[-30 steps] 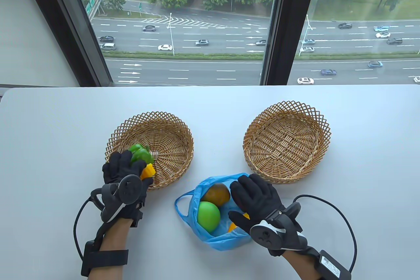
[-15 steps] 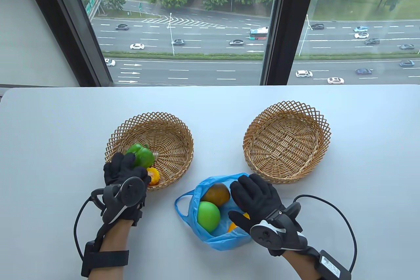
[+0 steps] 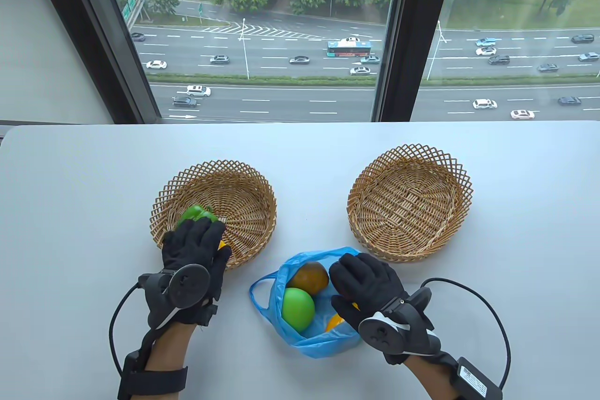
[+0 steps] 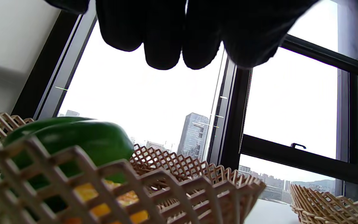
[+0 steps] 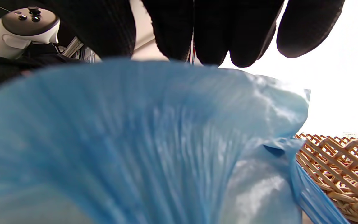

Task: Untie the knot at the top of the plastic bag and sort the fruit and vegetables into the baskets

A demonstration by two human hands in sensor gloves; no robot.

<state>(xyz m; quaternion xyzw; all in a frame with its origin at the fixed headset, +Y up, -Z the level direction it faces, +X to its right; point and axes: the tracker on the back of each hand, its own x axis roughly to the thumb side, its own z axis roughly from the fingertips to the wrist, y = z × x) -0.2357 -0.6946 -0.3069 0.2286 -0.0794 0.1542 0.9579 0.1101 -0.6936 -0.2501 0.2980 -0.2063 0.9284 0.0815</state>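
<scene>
The blue plastic bag (image 3: 318, 343) lies open near the table's front, with a brownish fruit (image 3: 308, 276), a green apple (image 3: 297, 308) and an orange item (image 3: 333, 323) inside. My right hand (image 3: 365, 278) holds the bag's right rim, and its fingers (image 5: 216, 37) reach over the raised plastic (image 5: 135, 140). My left hand (image 3: 199, 240) hovers flat over the near side of the left basket (image 3: 243, 175), its fingers (image 4: 163, 46) straight and holding nothing. Under it lie a green pepper (image 3: 194, 212) and a yellow pepper (image 3: 221, 245), mostly hidden. The left wrist view shows the green pepper (image 4: 73, 140) and the yellow pepper (image 4: 117, 199) behind the lattice.
A second wicker basket (image 3: 408, 161) stands at the right, just beyond the bag, with nothing in it. Glove cables trail off both wrists toward the table's front edge. A window runs along the far edge of the white table (image 3: 70, 184).
My left hand let the yellow pepper go into the left basket beside the green one. It then slid right and forward over both with flattened fingers. The right hand barely shifted.
</scene>
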